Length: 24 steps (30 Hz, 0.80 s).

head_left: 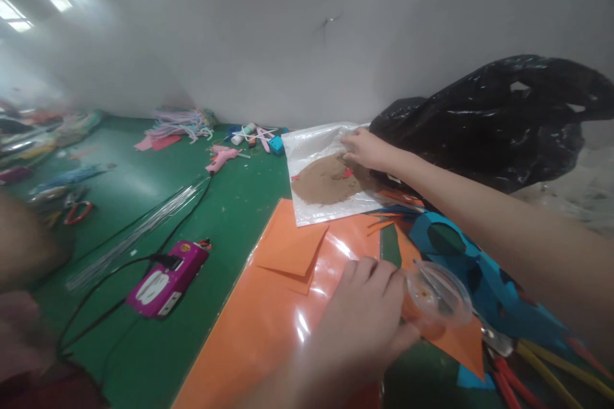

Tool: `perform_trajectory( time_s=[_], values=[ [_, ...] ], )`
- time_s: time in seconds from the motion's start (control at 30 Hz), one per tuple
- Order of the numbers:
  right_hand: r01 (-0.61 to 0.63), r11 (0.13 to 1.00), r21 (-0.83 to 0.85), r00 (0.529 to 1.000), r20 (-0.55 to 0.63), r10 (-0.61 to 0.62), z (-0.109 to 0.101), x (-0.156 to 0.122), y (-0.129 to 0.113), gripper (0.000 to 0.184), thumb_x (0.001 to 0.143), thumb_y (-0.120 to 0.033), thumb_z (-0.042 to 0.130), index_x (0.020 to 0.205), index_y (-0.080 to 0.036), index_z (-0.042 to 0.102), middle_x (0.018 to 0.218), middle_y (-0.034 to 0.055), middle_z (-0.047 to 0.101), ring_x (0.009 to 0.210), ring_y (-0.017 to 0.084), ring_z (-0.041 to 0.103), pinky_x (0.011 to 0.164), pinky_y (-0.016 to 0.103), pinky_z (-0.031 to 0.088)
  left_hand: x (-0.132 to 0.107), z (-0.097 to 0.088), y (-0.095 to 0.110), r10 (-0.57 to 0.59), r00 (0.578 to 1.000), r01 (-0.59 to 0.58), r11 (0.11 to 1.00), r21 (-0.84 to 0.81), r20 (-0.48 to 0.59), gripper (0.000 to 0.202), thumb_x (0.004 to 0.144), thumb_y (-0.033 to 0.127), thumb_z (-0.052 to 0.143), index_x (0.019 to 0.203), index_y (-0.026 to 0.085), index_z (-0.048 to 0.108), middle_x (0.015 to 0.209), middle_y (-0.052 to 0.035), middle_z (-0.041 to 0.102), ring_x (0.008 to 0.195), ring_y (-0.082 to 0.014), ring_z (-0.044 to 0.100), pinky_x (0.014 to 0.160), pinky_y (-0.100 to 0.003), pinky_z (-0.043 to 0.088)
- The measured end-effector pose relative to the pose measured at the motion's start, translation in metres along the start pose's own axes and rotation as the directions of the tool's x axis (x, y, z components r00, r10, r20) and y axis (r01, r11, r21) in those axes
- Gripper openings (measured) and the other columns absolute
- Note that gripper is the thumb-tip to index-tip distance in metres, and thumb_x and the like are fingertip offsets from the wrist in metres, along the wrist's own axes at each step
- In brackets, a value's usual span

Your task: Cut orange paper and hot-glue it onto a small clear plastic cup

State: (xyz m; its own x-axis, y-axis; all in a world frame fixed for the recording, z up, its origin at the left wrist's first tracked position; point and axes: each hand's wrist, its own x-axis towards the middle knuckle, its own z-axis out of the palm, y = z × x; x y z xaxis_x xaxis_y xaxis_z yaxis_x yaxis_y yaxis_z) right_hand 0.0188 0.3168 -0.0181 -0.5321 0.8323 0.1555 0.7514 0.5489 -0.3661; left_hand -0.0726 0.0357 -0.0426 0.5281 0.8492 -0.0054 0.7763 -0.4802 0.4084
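My left hand (367, 313) is closed on the edge of a small clear plastic cup (446, 294), above orange sheets (249, 326). The cup is tilted, and a small orange spot shows inside it. My right hand (368, 150) reaches over a mound of brown sand (321, 182) on a white plastic bag (311, 139). Its fingers are curled together at the sand's far edge; what is between them, if anything, is hidden. A small red piece (347, 173) lies on the sand near that hand.
A black plastic bag (499, 121) bulges at right. Blue cut sheets (508, 300) and red-handled pliers (508, 383) lie below it. On the green table (240, 204) are a pink glue gun (222, 158), a purple power box (167, 278) with cables and thin wires (139, 236). Another person's blurred arm (23, 236) is at left.
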Motion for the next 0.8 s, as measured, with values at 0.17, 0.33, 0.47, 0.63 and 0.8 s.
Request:
perform_trajectory(
  time_s=[0.17,0.33,0.47,0.63,0.8],
  values=[
    [-0.043,0.999,0.029,0.999,0.021,0.043,-0.003,0.003,-0.003,0.041,0.090,-0.024,0.068,0.130,-0.012,0.072,0.127,0.0203,0.072,0.120,0.035,0.066,0.105,0.042,0.051,0.001,-0.004,0.001,-0.021,0.999,0.021,1.000,-0.008,0.034,0.040,0.098,0.045,0.061,0.121,0.013,0.063,0.121,-0.0097,0.067,0.111,-0.0287,0.055,0.101,-0.044,0.049],
    [-0.137,0.986,0.097,0.990,0.032,0.134,-0.001,0.000,-0.005,0.040,0.089,-0.028,0.070,0.126,-0.014,0.075,0.128,0.0178,0.074,0.120,0.035,0.069,0.105,0.043,0.052,0.000,-0.002,0.001,-0.013,1.000,0.013,1.000,-0.010,0.016,0.040,0.100,0.045,0.058,0.122,0.013,0.062,0.120,-0.0095,0.067,0.110,-0.0282,0.055,0.100,-0.045,0.049],
    [-0.214,0.958,0.189,0.977,0.034,0.211,-0.001,-0.003,-0.006,0.040,0.087,-0.029,0.074,0.124,-0.015,0.076,0.119,0.0150,0.078,0.113,0.033,0.072,0.099,0.041,0.057,-0.001,0.000,0.001,-0.002,1.000,0.002,1.000,-0.001,-0.007,0.036,0.101,0.044,0.056,0.118,0.013,0.063,0.118,-0.0095,0.067,0.109,-0.0279,0.055,0.099,-0.045,0.049],
    [-0.281,0.890,0.359,0.954,0.008,0.299,-0.002,-0.003,-0.006,0.045,0.085,-0.030,0.077,0.126,-0.012,0.073,0.106,0.0164,0.078,0.095,0.031,0.076,0.088,0.043,0.062,0.000,-0.002,0.001,0.003,1.000,-0.003,1.000,0.006,-0.001,0.036,0.102,0.045,0.055,0.119,0.014,0.062,0.119,-0.0101,0.067,0.109,-0.0281,0.056,0.098,-0.044,0.049],
    [-0.332,0.778,0.533,0.921,0.006,0.389,-0.002,-0.007,-0.004,0.036,0.087,-0.028,0.077,0.119,-0.013,0.072,0.093,0.0140,0.076,0.080,0.029,0.076,0.072,0.044,0.065,-0.001,-0.001,0.000,0.010,0.999,-0.009,1.000,0.023,-0.031,0.036,0.102,0.046,0.054,0.116,0.014,0.063,0.116,-0.0093,0.068,0.107,-0.0273,0.056,0.097,-0.043,0.049]
  ],
)
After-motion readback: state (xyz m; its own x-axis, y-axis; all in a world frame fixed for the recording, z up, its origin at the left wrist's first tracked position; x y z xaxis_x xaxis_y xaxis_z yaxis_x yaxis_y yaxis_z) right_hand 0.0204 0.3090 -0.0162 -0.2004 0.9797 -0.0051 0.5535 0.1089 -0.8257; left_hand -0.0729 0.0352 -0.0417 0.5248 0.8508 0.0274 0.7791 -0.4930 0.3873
